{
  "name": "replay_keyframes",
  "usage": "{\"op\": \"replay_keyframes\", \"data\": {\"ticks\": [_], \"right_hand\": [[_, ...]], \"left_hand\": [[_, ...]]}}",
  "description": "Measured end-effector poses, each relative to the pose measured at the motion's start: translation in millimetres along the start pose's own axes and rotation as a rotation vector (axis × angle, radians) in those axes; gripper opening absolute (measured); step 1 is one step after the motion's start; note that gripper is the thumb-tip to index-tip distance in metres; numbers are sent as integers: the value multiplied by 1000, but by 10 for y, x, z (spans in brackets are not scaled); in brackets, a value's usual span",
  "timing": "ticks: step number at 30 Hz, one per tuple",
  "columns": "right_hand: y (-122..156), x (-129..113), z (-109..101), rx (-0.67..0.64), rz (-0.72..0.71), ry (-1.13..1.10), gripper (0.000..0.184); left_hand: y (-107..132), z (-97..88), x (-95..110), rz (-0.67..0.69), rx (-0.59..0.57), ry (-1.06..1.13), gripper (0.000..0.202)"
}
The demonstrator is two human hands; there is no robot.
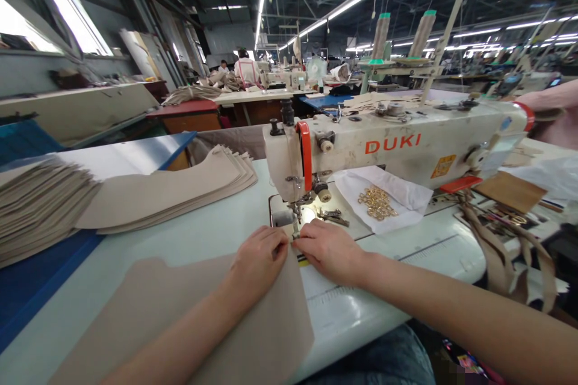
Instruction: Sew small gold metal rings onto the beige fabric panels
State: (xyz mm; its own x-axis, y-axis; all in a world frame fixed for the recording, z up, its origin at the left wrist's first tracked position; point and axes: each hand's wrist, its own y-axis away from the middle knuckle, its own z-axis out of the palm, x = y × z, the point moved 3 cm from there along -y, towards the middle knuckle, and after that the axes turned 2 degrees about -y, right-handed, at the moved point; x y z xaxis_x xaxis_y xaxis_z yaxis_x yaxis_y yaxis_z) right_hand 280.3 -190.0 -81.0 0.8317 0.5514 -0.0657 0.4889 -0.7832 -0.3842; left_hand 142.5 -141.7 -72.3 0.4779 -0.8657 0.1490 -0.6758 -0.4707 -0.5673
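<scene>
A large beige fabric panel (180,301) lies across the front of the table, its upper edge reaching the needle area of the white sewing machine (347,144). My left hand (261,255) rests on this panel, thumb and fingers pinched at its edge just in front of the presser foot (295,225). On the other side of the foot, my right hand (329,251) is closed, its fingertips pressed together close to the left ones. Whatever lies between the right fingertips is hidden. Beneath the needle, the fabric edge is mostly covered by both hands.
Gold metal rings (378,202) lie on a white sheet (413,195) beside the machine. Beige panels are stacked (180,192) at the left, with another thick pile (40,204) farther left. Fabric straps (506,252) hang at the right. A person's pink sleeve (553,111) shows behind the machine.
</scene>
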Motion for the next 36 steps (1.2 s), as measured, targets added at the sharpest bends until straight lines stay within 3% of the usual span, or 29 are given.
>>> {"op": "replay_keyframes", "data": {"ticks": [5,13,21,25,36], "right_hand": [[40,19,-52,-21,-49,-5,14],[264,-123,-252,-128,-281,16,15],[104,-161,-58,43,-219,-14,16],[110,-192,-6,-14,-283,-60,13],[129,-177,27,-24,-242,-116,15]], "left_hand": [[1,-3,-8,0,-25,-5,17],[-3,-3,0,23,1,-7,18],[35,7,-32,11,-41,11,19],[41,20,-33,16,-34,-4,20],[38,61,-33,65,6,-41,22]]}}
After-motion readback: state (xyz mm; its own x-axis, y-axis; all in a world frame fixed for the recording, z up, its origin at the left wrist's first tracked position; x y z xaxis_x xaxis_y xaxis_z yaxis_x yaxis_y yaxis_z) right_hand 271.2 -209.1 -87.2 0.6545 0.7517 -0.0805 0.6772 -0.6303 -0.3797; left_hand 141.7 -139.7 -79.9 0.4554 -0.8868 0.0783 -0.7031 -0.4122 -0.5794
